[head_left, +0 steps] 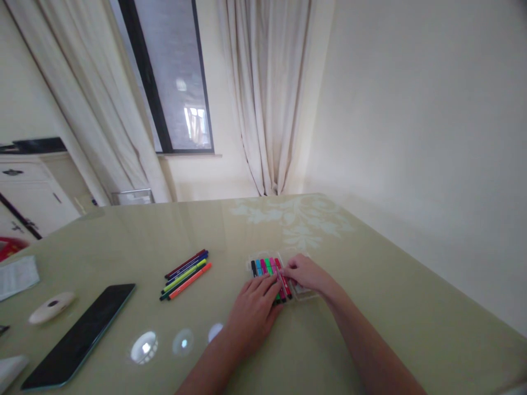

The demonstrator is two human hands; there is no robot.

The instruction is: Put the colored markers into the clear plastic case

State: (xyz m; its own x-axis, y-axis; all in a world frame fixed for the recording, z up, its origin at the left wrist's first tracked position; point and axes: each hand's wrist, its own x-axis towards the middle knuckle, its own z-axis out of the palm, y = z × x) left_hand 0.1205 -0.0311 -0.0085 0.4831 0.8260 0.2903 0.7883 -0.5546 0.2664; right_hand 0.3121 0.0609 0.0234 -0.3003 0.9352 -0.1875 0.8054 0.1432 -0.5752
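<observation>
A clear plastic case (pixel 307 294) lies on the pale green table and holds a row of coloured markers (pixel 265 266). My left hand (pixel 254 312) lies flat over the near end of that row, fingers stretched out on the markers. My right hand (pixel 304 274) is closed in a pinch on a red marker (pixel 284 280) at the right side of the case. Several loose markers (pixel 187 274) lie side by side on the table to the left of the case, apart from both hands.
A dark tablet (pixel 78 337) lies at the near left, with a white oval object (pixel 51 307) and a paper (pixel 16 277) beyond it. The table (pixel 391 307) runs against a wall on the right. Curtains and a window are behind.
</observation>
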